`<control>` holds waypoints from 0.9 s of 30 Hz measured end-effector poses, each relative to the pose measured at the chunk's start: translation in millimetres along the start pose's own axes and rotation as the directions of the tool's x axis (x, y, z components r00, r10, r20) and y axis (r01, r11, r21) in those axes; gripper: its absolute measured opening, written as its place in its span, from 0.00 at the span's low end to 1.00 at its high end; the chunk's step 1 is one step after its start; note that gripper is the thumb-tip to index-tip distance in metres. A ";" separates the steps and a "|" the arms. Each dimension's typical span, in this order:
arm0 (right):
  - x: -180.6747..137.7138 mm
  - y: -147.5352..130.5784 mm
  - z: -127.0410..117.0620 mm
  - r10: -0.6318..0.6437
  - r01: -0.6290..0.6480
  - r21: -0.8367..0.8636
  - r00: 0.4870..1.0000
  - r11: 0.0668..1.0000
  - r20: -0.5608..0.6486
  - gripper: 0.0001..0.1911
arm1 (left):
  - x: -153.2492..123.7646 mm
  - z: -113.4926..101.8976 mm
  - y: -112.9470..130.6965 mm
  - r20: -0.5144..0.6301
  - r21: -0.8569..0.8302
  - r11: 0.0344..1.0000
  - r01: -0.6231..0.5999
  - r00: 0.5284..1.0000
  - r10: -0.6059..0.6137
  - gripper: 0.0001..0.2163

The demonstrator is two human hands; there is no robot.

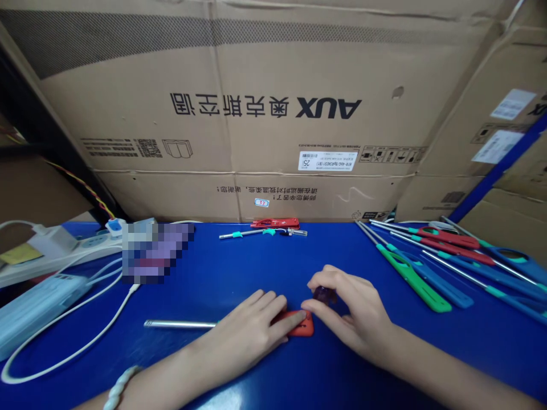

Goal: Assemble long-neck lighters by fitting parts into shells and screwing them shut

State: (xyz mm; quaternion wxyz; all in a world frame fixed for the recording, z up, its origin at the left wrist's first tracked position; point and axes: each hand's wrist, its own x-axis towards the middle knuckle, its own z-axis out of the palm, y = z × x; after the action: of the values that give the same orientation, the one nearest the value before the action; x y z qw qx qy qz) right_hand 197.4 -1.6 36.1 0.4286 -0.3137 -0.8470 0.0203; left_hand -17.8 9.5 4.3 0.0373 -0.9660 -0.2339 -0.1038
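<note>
A red long-nosed lighter (301, 326) lies flat on the blue table (265, 273), its metal tube (179, 324) pointing left. My left hand (252, 327) presses down on the lighter's red handle with flat fingers. My right hand (346, 310) sits just right of it, its fingertips closed on a small dark purple part (323, 294) at the handle's end.
Several long lighters in green (410, 276), blue and red lie at the right. A red lighter body (276, 223) and a thin metal tube (252, 233) rest at the back by the cardboard boxes (273, 114). A power strip (55, 245) and white cable (64, 341) occupy the left.
</note>
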 end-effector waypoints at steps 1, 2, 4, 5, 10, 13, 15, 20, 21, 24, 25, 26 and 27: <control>-0.7 -0.9 0.5 -0.011 0.011 -0.009 1.000 1.000 -0.003 0.04 | -0.2 0.1 -0.1 -0.013 0.000 1.000 -0.004 1.000 0.004 0.16; -1.1 -1.5 0.9 -0.019 0.019 -0.018 1.000 1.000 -0.006 0.04 | -0.4 0.0 -0.2 -0.023 -0.003 1.000 -0.009 1.000 0.009 0.15; -1.1 -2.2 1.3 -0.036 0.036 -0.030 0.999 0.999 -0.009 0.04 | -0.6 -0.3 -0.2 -0.039 -0.013 1.000 -0.017 0.999 0.017 0.14; -0.8 -2.3 1.2 -0.047 0.047 -0.033 0.999 0.998 -0.007 0.04 | -0.7 -0.6 -0.1 -0.043 -0.019 1.000 -0.020 0.999 0.019 0.14; 1.6 -2.4 -0.7 -0.049 0.050 -0.050 0.998 0.997 0.030 0.05 | -2.2 -3.6 -2.2 0.010 -0.054 0.998 -0.020 1.000 0.020 0.16; 2.9 -2.3 -2.3 -0.037 0.040 -0.067 0.998 0.997 0.042 0.05 | -3.0 -5.5 -7.2 0.012 -0.055 0.998 -0.024 1.000 0.025 0.16; 3.8 -2.2 -3.2 -0.026 0.030 -0.079 0.999 0.996 0.040 0.05 | -2.8 -5.9 -11.1 0.003 -0.035 0.999 -0.022 1.000 0.022 0.15; 6.4 -4.1 -4.1 0.012 -0.010 -0.090 1.000 0.996 0.021 0.04 | -0.8 -4.2 -14.6 -0.026 -0.005 1.000 -0.020 0.999 0.020 0.13; 6.9 -4.8 -4.2 0.018 -0.016 -0.089 1.000 0.996 0.022 0.04 | -0.6 -3.7 -13.9 -0.041 0.000 1.000 -0.022 0.999 0.022 0.14; 7.4 -6.3 -4.2 0.034 -0.033 -0.078 0.999 0.996 0.018 0.04 | -0.7 -2.6 -9.9 -0.074 0.035 0.999 -0.023 0.997 0.025 0.14; 7.2 -6.7 -4.2 0.040 -0.039 -0.075 0.999 0.996 0.020 0.04 | -0.9 -2.5 -8.0 -0.076 0.052 0.998 -0.022 0.997 0.026 0.14; 7.0 -6.9 -4.1 0.046 -0.045 -0.071 0.999 0.996 0.020 0.04 | -1.0 -2.5 -5.9 -0.074 0.070 0.997 -0.020 0.997 0.025 0.14; 6.6 -7.1 -4.1 0.054 -0.052 -0.068 0.998 0.996 0.022 0.04 | -1.1 -2.6 -3.6 -0.070 0.087 0.996 -0.017 0.997 0.023 0.14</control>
State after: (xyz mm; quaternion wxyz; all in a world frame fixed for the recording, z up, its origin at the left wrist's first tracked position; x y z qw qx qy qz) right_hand 193.9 -4.6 45.6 0.4069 -0.3501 -0.8437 0.0068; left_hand -20.9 11.8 6.6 0.0883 -0.9614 -0.2271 -0.1276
